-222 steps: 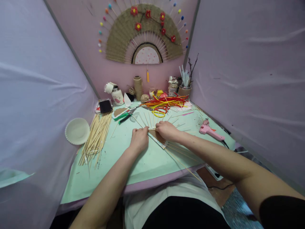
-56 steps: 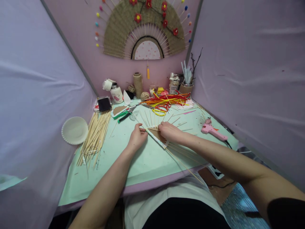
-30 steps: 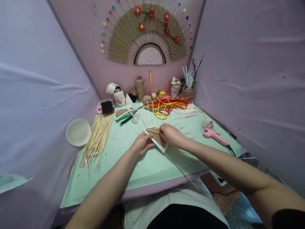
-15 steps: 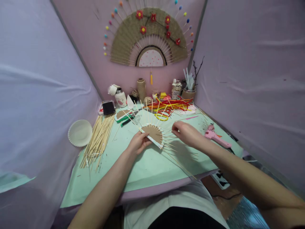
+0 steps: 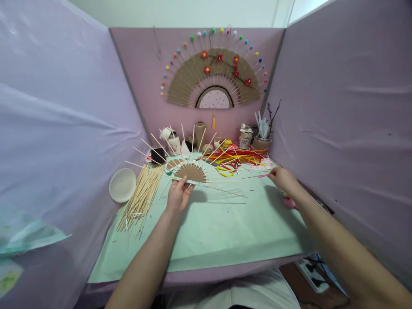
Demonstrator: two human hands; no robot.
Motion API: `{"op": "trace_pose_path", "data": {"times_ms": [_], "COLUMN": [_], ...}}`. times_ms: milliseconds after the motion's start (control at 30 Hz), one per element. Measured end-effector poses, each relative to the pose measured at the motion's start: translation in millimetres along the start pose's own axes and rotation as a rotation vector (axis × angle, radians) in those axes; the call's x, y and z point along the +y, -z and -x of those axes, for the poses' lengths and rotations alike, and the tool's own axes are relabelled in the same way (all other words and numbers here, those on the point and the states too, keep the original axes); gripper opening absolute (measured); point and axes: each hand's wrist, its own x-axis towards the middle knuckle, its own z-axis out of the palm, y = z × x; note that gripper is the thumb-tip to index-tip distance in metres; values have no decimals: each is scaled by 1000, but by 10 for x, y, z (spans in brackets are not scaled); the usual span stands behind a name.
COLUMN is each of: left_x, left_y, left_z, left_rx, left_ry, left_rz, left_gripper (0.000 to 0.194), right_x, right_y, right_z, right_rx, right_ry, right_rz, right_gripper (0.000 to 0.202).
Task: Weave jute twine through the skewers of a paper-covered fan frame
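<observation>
My left hand [image 5: 178, 194] grips the straight lower edge of a half-round cardboard fan base [image 5: 191, 173], thumb on the front face. Thin bamboo sticks [image 5: 182, 138] fan out from its curved edge, raised above the table. Well off to the right, my right hand [image 5: 283, 179] has its fingertips pinched together; what they hold, if anything, is too small to make out. Close by its fingertips lie a thin dark twig [image 5: 254, 176] and a small pink piece. Under the right wrist a pink glue gun [image 5: 289, 203] is mostly hidden.
A pile of bamboo sticks [image 5: 141, 199] lies at left beside a white bowl [image 5: 122, 185]. Red and yellow pipe cleaners [image 5: 238, 155], jars and a twine spool [image 5: 200, 131] line the back. A finished fan [image 5: 183, 81] hangs on the wall. A power strip [image 5: 312, 274] sits below.
My right hand has moved away from the fan base to the right, over the glue gun. My left hand has tilted the base so its straight edge is nearly level. The view has shifted upward.
</observation>
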Motion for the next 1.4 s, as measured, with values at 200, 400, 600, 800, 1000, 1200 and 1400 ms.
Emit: {"op": "trace_pose_path", "data": {"times_ms": [200, 400, 600, 800, 1000, 1200, 1400], "left_x": [28, 51, -179, -646, -792, -737, -725], "left_y": [7, -102, -316, -414, -418, -380, -331], "left_z": [-2, 65, 550, 1218, 1445, 1535, 1573], "left_rx": [14, 65, 213, 335, 395, 432, 413], "left_ry": [-24, -41, 45, 164, 211, 209, 212], "left_rz": [40, 101, 140, 179, 151, 93, 61], "left_gripper": [16, 22, 28, 26, 24, 24, 34], "right_x": [-138, -308, -258, -12, 194, 519, 1092], "right_y": [-173, 78, 302, 496, 651, 399, -106], "right_z": [13, 350, 889, 1219, 1432, 1412, 1220], "right_rx": [-70, 74, 159, 160, 233, 125, 72], "right_ry": [16, 70, 136, -6, -149, -6, 164], "right_rz": [108, -52, -395, -539, -537, -449, 57], "right_gripper": [34, 34, 35, 40, 39, 41, 39]}}
